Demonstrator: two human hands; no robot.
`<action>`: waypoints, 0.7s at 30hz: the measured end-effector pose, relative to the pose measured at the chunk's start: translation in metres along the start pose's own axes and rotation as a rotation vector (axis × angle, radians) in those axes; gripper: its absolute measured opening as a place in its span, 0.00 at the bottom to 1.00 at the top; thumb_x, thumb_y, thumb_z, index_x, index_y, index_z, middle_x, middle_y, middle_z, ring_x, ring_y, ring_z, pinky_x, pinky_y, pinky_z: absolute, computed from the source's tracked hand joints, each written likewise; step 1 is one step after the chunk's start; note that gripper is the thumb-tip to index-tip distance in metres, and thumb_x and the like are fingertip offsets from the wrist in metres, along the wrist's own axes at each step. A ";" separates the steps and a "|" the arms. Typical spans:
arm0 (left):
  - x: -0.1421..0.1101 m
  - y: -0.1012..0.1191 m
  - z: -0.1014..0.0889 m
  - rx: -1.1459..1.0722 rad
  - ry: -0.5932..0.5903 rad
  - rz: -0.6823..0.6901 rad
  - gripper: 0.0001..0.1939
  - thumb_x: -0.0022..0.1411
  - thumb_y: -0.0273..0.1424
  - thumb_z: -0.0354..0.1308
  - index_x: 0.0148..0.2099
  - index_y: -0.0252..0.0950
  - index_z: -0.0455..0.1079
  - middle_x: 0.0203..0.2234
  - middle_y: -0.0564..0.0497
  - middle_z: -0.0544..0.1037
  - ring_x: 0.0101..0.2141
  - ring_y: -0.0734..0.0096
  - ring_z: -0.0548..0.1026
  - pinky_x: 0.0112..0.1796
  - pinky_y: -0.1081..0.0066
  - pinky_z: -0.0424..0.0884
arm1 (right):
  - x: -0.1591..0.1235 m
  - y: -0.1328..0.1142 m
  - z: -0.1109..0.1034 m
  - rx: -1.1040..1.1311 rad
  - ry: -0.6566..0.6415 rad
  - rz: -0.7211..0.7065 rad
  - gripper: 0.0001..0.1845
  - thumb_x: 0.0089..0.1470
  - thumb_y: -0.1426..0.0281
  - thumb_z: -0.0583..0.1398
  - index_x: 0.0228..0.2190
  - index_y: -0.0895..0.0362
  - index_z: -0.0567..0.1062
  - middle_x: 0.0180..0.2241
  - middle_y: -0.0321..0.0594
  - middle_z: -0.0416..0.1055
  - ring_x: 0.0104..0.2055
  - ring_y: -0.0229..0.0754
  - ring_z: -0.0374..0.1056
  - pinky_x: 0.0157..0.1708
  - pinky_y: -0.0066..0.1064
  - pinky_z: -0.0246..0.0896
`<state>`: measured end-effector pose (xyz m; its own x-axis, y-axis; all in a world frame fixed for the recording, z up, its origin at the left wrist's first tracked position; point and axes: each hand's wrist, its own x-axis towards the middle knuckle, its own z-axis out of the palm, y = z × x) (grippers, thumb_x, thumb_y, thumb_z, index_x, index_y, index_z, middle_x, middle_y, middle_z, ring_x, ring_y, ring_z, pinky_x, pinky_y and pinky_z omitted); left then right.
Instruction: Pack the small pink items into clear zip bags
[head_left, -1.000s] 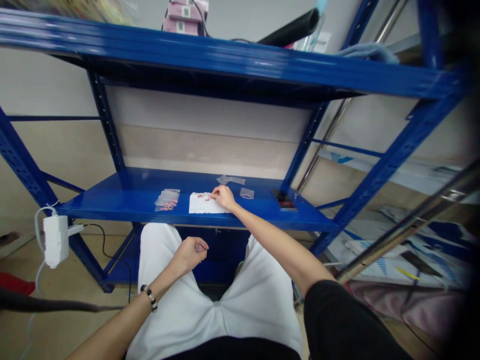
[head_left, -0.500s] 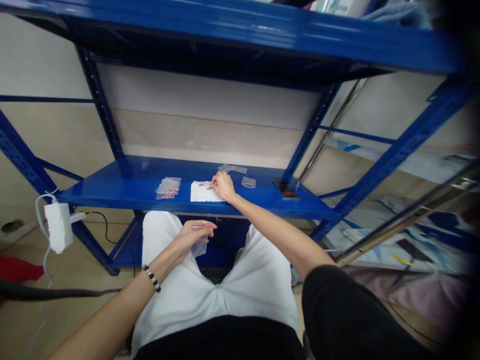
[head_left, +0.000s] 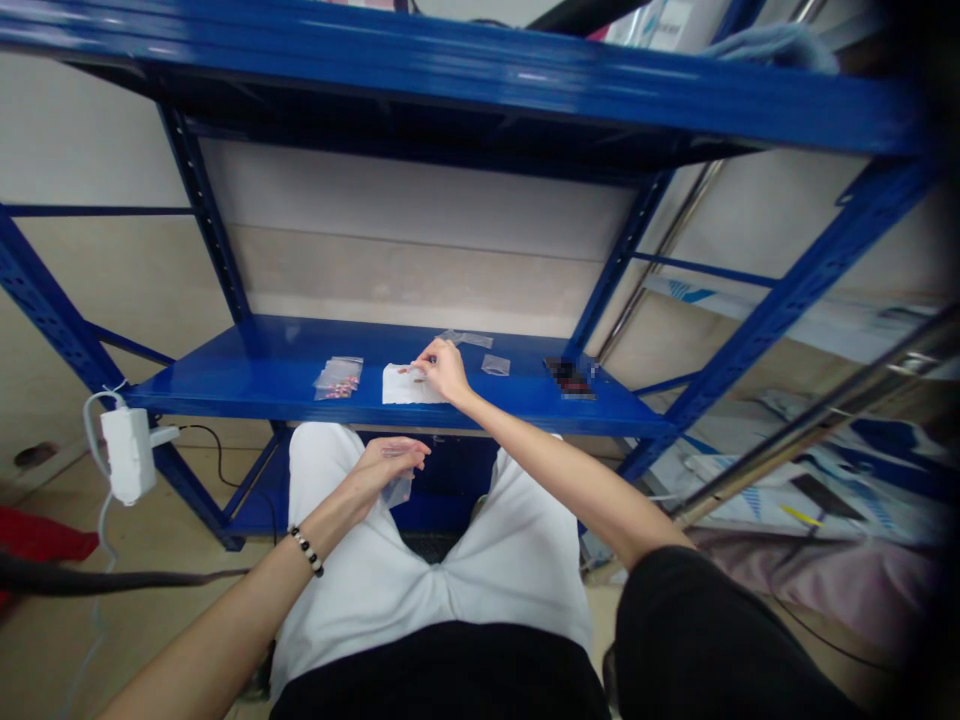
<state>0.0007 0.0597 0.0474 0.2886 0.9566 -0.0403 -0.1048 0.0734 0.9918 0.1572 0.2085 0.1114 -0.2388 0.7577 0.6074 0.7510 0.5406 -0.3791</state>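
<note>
My left hand (head_left: 390, 465) is closed around a small clear plastic bag (head_left: 397, 490), held above my lap just in front of the shelf's edge. Over a white sheet of paper or cloth (head_left: 401, 390), my right hand (head_left: 444, 370) has its fingertips pinched together; whatever they hold is too small to make out. A few small reddish-brown pieces (head_left: 418, 380) lie on the white sheet by those fingertips. To the left of the sheet sit clear bags with small red and pale pieces inside (head_left: 339, 380).
Flat clear bags (head_left: 472, 340) lie behind my right hand, and another small bag (head_left: 496, 365) to its right. A dark, blurred-out object (head_left: 571, 380) rests at the right of the blue shelf (head_left: 247, 385). An upper blue shelf (head_left: 450, 65) hangs overhead. A white power strip (head_left: 127, 455) is at left.
My right fingers have lifted slightly and shifted a little left over the white sheet. My left hand keeps the bag in nearly the same place. The view has tilted slightly.
</note>
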 end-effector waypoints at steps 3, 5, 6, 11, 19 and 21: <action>0.002 0.001 -0.002 0.001 -0.001 0.019 0.16 0.51 0.36 0.69 0.40 0.33 0.79 0.31 0.45 0.79 0.35 0.67 0.75 0.35 0.71 0.69 | -0.028 -0.036 -0.025 0.205 -0.023 -0.135 0.06 0.53 0.74 0.65 0.24 0.57 0.78 0.32 0.37 0.71 0.38 0.41 0.62 0.43 0.34 0.55; 0.002 0.003 -0.003 -0.052 -0.069 0.032 0.16 0.51 0.36 0.69 0.40 0.32 0.79 0.31 0.45 0.79 0.35 0.67 0.75 0.36 0.71 0.69 | -0.052 -0.058 -0.042 0.271 -0.068 -0.222 0.07 0.52 0.74 0.66 0.23 0.57 0.78 0.34 0.37 0.70 0.41 0.42 0.62 0.44 0.35 0.55; 0.001 0.005 -0.003 -0.097 -0.112 0.037 0.15 0.51 0.35 0.69 0.40 0.31 0.79 0.31 0.44 0.78 0.35 0.67 0.76 0.37 0.71 0.70 | -0.062 -0.066 -0.049 0.290 -0.097 -0.256 0.07 0.52 0.75 0.66 0.23 0.57 0.77 0.34 0.37 0.69 0.41 0.42 0.61 0.45 0.35 0.55; -0.007 0.013 -0.002 -0.264 -0.230 0.055 0.13 0.50 0.32 0.71 0.35 0.29 0.77 0.28 0.46 0.77 0.32 0.69 0.75 0.35 0.70 0.71 | -0.091 -0.083 -0.061 0.245 -0.261 -0.358 0.09 0.51 0.80 0.63 0.23 0.57 0.77 0.37 0.39 0.66 0.43 0.43 0.59 0.45 0.37 0.55; -0.007 0.009 -0.004 -0.236 -0.280 0.058 0.11 0.54 0.33 0.68 0.33 0.28 0.74 0.26 0.47 0.76 0.29 0.68 0.76 0.33 0.70 0.71 | -0.087 -0.076 -0.050 0.165 -0.408 -0.390 0.09 0.53 0.78 0.62 0.22 0.58 0.77 0.35 0.40 0.69 0.41 0.43 0.59 0.40 0.35 0.55; -0.007 0.008 -0.005 -0.226 -0.307 0.038 0.12 0.54 0.33 0.68 0.33 0.28 0.73 0.25 0.47 0.76 0.28 0.68 0.76 0.33 0.69 0.71 | -0.088 -0.074 -0.050 0.177 -0.448 -0.391 0.09 0.53 0.78 0.62 0.23 0.58 0.77 0.33 0.41 0.70 0.40 0.43 0.60 0.40 0.34 0.55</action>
<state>-0.0069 0.0545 0.0554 0.5485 0.8333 0.0683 -0.3184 0.1326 0.9386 0.1535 0.0837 0.1203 -0.7399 0.5501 0.3872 0.4511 0.8328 -0.3210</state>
